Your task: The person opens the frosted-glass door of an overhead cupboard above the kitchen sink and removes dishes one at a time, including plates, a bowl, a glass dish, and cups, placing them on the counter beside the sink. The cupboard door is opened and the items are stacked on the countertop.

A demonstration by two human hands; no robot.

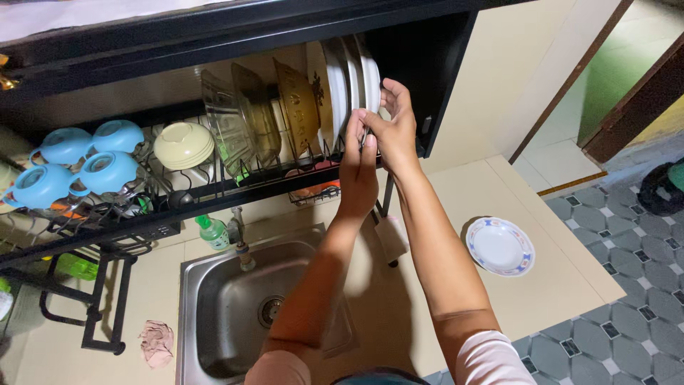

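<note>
Plates (354, 75) are standing upright at 12 o'clock; your left hand (356, 171) and right hand (390, 121) are pinching one rim, fingers closed. It's risking slipping, knocking neighbours off the rack (214, 187).

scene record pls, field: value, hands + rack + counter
left hand: raised to the rack, on the edge of the white plates
right hand: at the same plates, fingers on the rim
plates: upright in the black dish rack, right end
rack, other items: clear glass bowls, cream bowl, blue cups
below: steel sink
counter: a blue-rimmed plate lies flat
grip: cannot tell
</note>
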